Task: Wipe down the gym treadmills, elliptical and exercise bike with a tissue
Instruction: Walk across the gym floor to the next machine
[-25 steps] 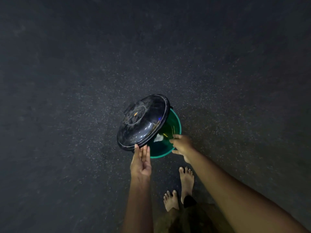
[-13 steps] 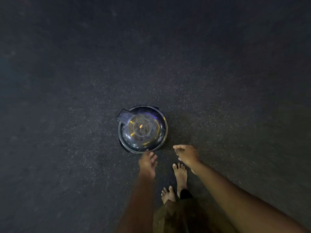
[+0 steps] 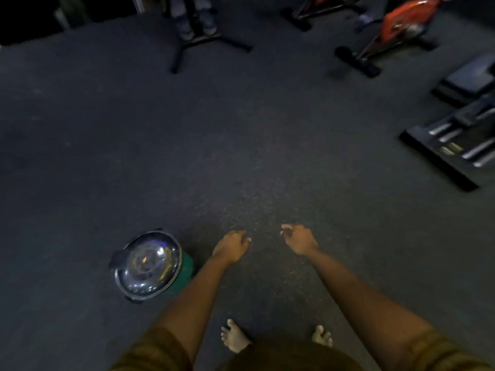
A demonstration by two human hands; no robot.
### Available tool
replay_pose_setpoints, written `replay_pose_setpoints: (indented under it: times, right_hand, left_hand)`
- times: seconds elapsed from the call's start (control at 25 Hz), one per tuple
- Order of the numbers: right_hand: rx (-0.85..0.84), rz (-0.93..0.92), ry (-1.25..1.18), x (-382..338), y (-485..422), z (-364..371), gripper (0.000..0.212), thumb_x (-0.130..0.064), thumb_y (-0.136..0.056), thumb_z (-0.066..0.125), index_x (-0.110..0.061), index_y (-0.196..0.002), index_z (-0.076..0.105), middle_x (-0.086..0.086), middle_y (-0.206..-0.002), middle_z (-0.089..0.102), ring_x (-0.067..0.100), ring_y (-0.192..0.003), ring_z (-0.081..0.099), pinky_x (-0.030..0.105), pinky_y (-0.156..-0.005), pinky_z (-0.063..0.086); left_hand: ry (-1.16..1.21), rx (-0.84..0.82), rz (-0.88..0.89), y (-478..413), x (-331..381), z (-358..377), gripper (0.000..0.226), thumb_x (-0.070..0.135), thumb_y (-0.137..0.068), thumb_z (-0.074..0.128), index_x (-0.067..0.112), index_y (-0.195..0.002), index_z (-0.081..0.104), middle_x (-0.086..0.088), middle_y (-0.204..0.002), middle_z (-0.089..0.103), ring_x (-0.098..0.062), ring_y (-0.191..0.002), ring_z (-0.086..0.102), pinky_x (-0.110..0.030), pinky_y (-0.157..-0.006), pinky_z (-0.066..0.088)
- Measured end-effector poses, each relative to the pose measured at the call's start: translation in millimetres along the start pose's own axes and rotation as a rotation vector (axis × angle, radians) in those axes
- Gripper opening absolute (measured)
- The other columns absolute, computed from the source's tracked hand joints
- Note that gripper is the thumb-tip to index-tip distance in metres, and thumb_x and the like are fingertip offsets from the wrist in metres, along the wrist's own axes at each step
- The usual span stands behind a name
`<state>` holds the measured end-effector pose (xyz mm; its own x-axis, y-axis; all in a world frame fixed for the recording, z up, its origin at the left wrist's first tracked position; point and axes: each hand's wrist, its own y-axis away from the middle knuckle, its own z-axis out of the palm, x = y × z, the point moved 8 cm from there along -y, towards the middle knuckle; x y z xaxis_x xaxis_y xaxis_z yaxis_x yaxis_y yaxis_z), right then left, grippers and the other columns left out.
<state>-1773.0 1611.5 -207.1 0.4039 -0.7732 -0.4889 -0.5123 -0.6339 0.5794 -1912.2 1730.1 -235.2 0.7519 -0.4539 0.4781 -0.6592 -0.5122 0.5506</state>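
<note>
The left hand (image 3: 232, 246) hangs in front of the body with its fingers loosely curled and nothing in it. The right hand (image 3: 298, 238) is just beside it in much the same half-closed curl, also holding nothing, though blur hides the fingertips. Both forearms reach forward and down from the bottom edge, elbows slightly bent, palms turned down toward the floor (image 3: 241, 145).

No tissue shows in either hand or anywhere in view (it may be inside the bin, but that cannot be seen). A tissue would be light, soft and easy to tear, so I judge it best pinched in a bunched wad between fingers and thumb, not by one corner.

To the left of the left forearm stands a green bin (image 3: 184, 274), its dark domed lid (image 3: 147, 266) closed. Well apart, at the far side, are an orange exercise bike (image 3: 396, 30), a black machine base (image 3: 198, 41) and a dumbbell rack (image 3: 455, 145).
</note>
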Motion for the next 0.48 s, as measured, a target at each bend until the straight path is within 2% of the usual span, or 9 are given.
replay_pose_setpoints:
  times: [0.08,0.24,0.32,0.48]
  right_hand:
    - [0.068,0.036,-0.042,46.4,18.5,-49.9,0.038,-0.024,-0.098,0.046,-0.009,-0.133,0.051,0.013,-0.139,0.048,0.026,-0.127,0.045,0.03,-0.104,0.035]
    - [0.245,0.139,-0.083,174.3,80.2,-169.4,0.044,-0.024,-0.098,0.047,-0.007,-0.138,0.043,0.013,-0.143,0.042,0.026,-0.131,0.041,0.027,-0.102,0.031]
    - [0.347,0.202,-0.096,245.4,116.4,-224.5,0.047,-0.025,-0.098,0.046,-0.007,-0.141,0.038,0.013,-0.146,0.038,0.025,-0.133,0.037,0.026,-0.103,0.028]
    - [0.549,0.348,-0.145,371.1,200.3,-314.0,0.046,-0.025,-0.098,0.047,-0.008,-0.14,0.041,0.012,-0.146,0.039,0.025,-0.132,0.038,0.027,-0.104,0.029]
  left_hand:
    - [-0.108,-0.037,0.108,-19.3,70.8,2.8,0.05,0.034,-0.1,0.042,0.008,-0.143,0.041,-0.015,-0.147,0.042,-0.028,-0.135,0.039,-0.035,-0.111,0.031]
    - [-0.276,-0.112,0.372,-33.4,268.3,42.9,0.051,0.034,-0.101,0.042,0.006,-0.143,0.039,-0.014,-0.149,0.038,-0.026,-0.138,0.036,-0.031,-0.112,0.027]
    - [-0.338,-0.129,0.505,-29.8,370.7,74.5,0.052,0.034,-0.101,0.043,0.005,-0.144,0.038,-0.013,-0.15,0.037,-0.025,-0.139,0.035,-0.028,-0.111,0.025]
    - [-0.47,-0.193,0.701,-13.8,539.8,148.1,0.053,0.036,-0.1,0.043,0.006,-0.144,0.037,-0.013,-0.15,0.036,-0.026,-0.139,0.034,-0.03,-0.112,0.026]
